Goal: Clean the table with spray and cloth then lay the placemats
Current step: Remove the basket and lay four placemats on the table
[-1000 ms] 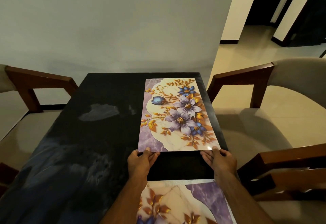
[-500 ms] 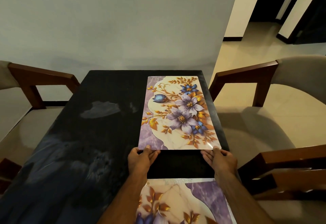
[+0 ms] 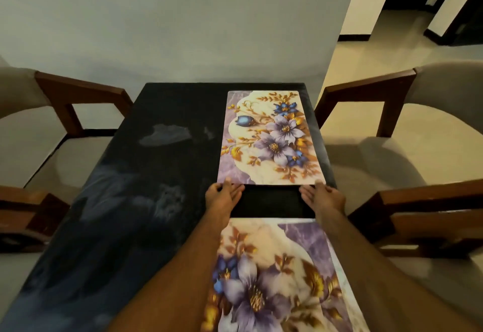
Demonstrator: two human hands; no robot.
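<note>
Pushed farther up the tabletop (image 3: 162,201) since a second ago, the far placemat (image 3: 269,138) now lies close to the wall-side edge, leaving a wider dark strip between it and the near placemat (image 3: 274,274). That spacing looks deliberate: one mat for each of the two seats along the right side, each roughly level with a chair (image 3: 407,112). Pale smears on the dark surface to the left suggest wiping is done but not fully dry. Both mats hug the right edge, long sides parallel to it. The left hand (image 3: 222,195) and right hand (image 3: 322,195) are released, fingers straight, fingertips touching the far mat's near corners to square it.
</note>
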